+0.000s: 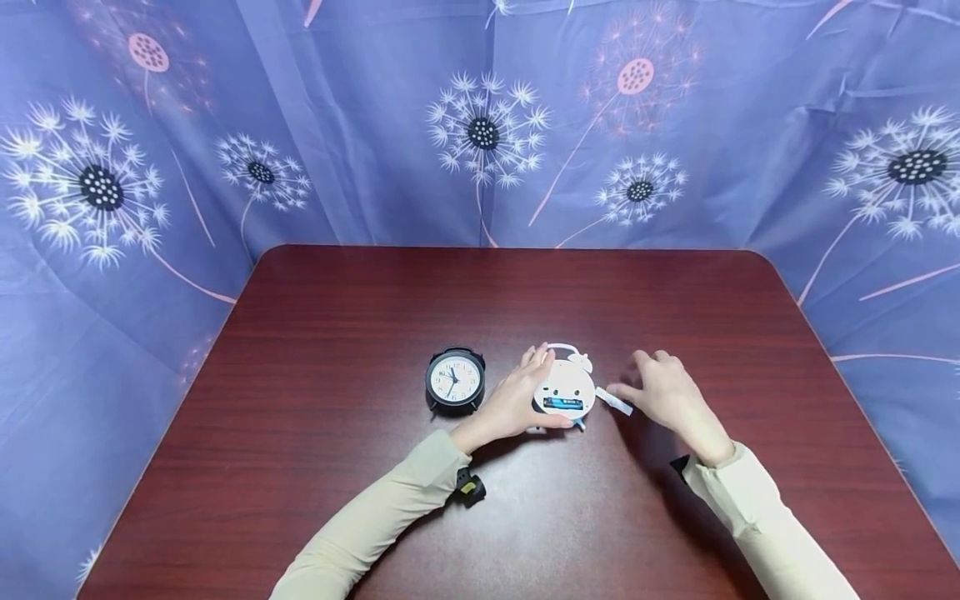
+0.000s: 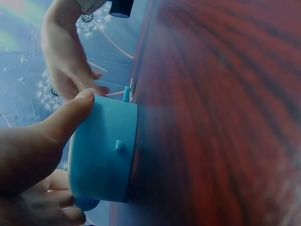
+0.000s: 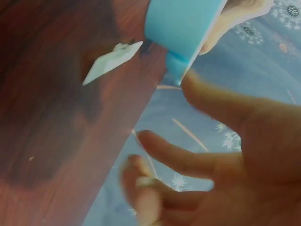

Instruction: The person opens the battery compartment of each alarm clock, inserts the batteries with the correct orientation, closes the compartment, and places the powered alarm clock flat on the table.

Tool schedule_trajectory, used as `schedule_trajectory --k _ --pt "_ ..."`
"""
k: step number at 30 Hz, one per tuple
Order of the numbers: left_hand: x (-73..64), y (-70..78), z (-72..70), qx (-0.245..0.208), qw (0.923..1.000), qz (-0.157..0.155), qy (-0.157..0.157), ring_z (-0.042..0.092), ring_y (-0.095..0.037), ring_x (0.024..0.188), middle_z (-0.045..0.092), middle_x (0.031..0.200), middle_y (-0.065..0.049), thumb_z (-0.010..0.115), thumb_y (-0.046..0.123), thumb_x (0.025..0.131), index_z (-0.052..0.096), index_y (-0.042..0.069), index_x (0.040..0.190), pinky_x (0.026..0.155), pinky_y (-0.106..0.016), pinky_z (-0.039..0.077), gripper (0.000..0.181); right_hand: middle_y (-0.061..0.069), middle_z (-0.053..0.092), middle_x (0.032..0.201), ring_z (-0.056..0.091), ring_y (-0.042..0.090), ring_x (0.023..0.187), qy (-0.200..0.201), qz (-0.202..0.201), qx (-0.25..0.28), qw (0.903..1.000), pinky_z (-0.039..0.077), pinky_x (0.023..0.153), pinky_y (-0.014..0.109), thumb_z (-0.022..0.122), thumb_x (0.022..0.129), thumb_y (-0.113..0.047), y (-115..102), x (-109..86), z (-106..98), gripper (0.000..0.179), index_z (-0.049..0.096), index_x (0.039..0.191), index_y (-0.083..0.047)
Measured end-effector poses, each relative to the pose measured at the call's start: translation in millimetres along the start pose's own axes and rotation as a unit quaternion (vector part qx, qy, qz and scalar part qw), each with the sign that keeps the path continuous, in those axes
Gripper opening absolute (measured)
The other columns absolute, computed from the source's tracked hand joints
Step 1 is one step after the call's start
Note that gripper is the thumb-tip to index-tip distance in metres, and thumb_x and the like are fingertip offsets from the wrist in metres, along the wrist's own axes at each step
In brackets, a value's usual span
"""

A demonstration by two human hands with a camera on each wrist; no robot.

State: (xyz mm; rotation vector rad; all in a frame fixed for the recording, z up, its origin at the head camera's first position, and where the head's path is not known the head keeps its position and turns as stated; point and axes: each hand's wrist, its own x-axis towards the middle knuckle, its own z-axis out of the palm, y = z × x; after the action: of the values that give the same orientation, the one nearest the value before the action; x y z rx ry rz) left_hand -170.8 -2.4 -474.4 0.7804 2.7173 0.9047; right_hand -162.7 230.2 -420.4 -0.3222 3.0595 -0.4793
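Observation:
My left hand (image 1: 517, 400) grips a blue and white alarm clock (image 1: 567, 377) around its side, thumb at the near edge and fingers at the far edge. The clock lies with its white back up, and a blue-and-black battery (image 1: 562, 403) shows in its open compartment. In the left wrist view its rounded side is light blue with a small peg. A white battery cover (image 3: 113, 62) lies on the table just right of the clock. Over beside it hovers my right hand (image 1: 667, 396), fingers spread and loosely bent, holding nothing.
Left of my left hand stands a black alarm clock (image 1: 455, 381) with a white dial, facing up. The dark red wooden table (image 1: 337, 308) ends at a blue curtain (image 1: 375, 125) with dandelion prints. A black wrist device (image 1: 469, 487) sits at my left sleeve.

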Motion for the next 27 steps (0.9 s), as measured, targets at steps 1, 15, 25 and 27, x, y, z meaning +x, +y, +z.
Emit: schedule_trajectory --k 1,15,25,27 --pt "-0.3 -0.2 0.1 -0.002 1.0 0.0 0.0 0.013 -0.029 0.15 0.014 0.162 -0.013 0.076 0.054 0.076 0.02 0.006 0.154 0.115 -0.053 0.028 0.107 0.015 0.059 0.082 0.057 0.034 0.078 -0.022 0.0 -0.006 0.9997 0.047 0.066 0.047 0.077 0.079 -0.033 2 -0.7 1 0.04 0.061 0.094 0.001" --pt "-0.6 -1.6 2.0 -0.013 0.9999 -0.003 -0.001 0.012 -0.029 0.151 0.013 0.163 -0.011 0.076 0.053 0.076 0.019 0.006 0.154 0.115 -0.055 0.028 0.108 0.008 0.065 0.081 0.062 0.027 0.07 -0.083 0.027 -0.005 0.9961 0.048 0.054 0.044 0.081 0.074 -0.026 -2 -1.2 19 0.032 0.063 0.091 -0.006" --pt "-0.7 -0.1 1.4 -0.002 1.0 -0.005 0.002 0.013 -0.028 0.15 0.012 0.163 -0.01 0.075 0.055 0.076 0.019 0.007 0.155 0.113 -0.056 0.03 0.108 0.0 0.061 0.064 0.059 0.025 0.059 -0.037 0.011 -0.009 0.9992 0.044 0.046 0.041 0.076 0.078 -0.014 0 1.3 23 0.013 0.064 0.077 -0.012" --pt "-1.0 0.4 1.0 -0.005 1.0 -0.005 0.002 0.012 -0.027 0.15 0.012 0.163 -0.01 0.075 0.055 0.076 0.019 0.007 0.155 0.113 -0.056 0.03 0.107 0.001 0.061 0.063 0.06 0.027 0.057 -0.019 0.003 -0.017 0.9997 0.044 0.045 0.043 0.074 0.079 -0.012 0 1.2 23 0.011 0.064 0.077 -0.011"
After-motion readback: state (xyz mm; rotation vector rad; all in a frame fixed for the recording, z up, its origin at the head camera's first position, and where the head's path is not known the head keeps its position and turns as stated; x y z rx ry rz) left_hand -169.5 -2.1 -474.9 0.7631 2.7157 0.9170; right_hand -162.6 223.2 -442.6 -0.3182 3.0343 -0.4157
